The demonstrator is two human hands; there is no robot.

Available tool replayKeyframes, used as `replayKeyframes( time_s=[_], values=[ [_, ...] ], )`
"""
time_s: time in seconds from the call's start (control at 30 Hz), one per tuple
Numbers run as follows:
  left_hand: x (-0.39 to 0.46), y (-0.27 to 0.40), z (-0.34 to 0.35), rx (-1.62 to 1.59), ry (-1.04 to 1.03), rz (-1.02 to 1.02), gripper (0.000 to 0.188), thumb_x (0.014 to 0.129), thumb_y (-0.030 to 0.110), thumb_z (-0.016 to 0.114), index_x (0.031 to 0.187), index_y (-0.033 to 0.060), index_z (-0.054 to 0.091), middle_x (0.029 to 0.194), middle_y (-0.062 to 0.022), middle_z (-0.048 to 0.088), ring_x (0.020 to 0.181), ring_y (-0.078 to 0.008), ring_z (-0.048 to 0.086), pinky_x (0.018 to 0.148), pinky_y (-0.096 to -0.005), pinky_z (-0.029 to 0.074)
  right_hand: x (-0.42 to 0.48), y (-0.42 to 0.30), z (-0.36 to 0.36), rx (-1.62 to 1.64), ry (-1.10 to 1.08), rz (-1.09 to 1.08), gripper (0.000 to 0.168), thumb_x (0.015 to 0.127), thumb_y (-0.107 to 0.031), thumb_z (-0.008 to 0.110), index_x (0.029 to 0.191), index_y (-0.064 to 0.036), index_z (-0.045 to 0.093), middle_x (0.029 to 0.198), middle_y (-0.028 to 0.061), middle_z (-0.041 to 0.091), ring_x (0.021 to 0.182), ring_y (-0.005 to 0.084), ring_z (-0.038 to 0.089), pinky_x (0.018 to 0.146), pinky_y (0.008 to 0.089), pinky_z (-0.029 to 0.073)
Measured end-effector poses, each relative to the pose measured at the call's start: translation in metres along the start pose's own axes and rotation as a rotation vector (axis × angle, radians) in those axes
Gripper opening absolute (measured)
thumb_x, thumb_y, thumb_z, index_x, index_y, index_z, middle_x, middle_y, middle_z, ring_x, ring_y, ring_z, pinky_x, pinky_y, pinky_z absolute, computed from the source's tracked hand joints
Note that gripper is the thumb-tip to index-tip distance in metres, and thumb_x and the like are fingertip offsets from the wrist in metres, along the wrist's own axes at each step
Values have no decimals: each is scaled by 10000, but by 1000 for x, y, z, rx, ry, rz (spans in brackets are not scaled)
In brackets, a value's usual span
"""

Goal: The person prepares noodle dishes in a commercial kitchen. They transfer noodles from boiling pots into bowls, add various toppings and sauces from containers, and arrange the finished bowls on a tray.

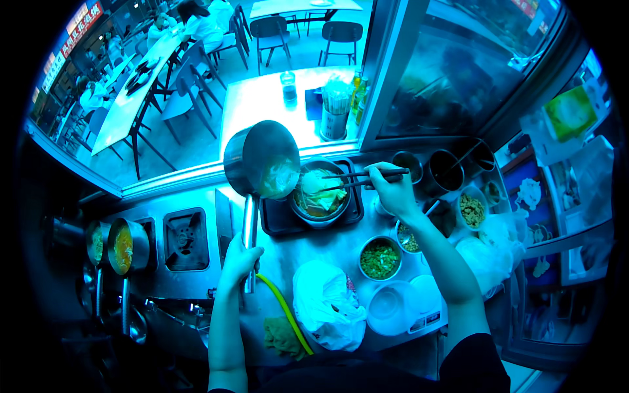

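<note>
My left hand (242, 260) grips the metal handle of a saucepan (263, 152), which is tipped on its side with its mouth facing right. Some food and broth (281, 178) still lie against the saucepan's lower wall. Directly right of its rim, a bowl (322, 222) holding greens, other food and broth stands on a dark tray (277, 221). My right hand (391, 189) holds a pair of dark chopsticks (361, 178), pointing left over the bowl. Their tips touch or hover at the food (322, 191); which of these I cannot tell.
Right of the bowl stand a tub of chopped green onions (381, 258), a bowl of small beans or nuts (408, 238) and metal pots (446, 169). Nearer me lie a white plastic bag (327, 304) and a yellow hose (282, 299). Leftward are a gas burner (185, 239) and two saucepans with food.
</note>
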State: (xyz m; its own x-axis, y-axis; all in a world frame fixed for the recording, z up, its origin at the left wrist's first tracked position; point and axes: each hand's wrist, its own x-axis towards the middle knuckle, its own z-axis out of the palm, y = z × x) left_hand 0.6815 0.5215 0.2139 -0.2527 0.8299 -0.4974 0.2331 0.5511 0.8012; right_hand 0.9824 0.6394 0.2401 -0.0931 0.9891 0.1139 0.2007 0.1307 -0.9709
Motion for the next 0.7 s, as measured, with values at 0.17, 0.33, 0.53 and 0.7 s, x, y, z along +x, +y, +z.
replayKeyframes(
  time_s=[0.17, 0.33, 0.53, 0.7],
  values=[
    [-7, 3, -2, 43, -18, 43, 258, 658, 12, 553, 864, -4, 399, 518, -66, 461, 385, -142, 473, 351, -252, 380, -4, -23, 25, 195, -60, -197, 174, 821, -103, 491, 892, 28, 582, 759, 78, 593, 668, 117, 580, 615, 209, 474],
    [-11, 1, 2, 138, -55, 63, 295, 654, 59, 553, 899, -26, 413, 575, -102, 494, 434, -160, 517, 403, -282, 425, 9, -8, 64, -22, -37, -439, 154, 783, -84, 532, 891, 12, 584, 748, 99, 594, 664, 136, 586, 582, 222, 452],
    [-7, -2, 11, 284, -31, 133, 263, 655, 93, 560, 815, -38, 397, 592, -151, 520, 460, -207, 555, 412, -310, 444, 16, 23, 69, 64, -35, -209, 117, 797, -73, 499, 785, 23, 564, 692, 83, 564, 612, 119, 557, 572, 226, 441],
    [1, -5, 19, 306, -20, 139, 254, 658, 93, 559, 780, -30, 374, 575, -156, 520, 449, -215, 558, 398, -305, 449, 7, 12, 53, 170, 9, -136, 146, 809, -85, 478, 746, 19, 560, 613, 52, 539, 546, 89, 531, 499, 212, 408]
  ],
)
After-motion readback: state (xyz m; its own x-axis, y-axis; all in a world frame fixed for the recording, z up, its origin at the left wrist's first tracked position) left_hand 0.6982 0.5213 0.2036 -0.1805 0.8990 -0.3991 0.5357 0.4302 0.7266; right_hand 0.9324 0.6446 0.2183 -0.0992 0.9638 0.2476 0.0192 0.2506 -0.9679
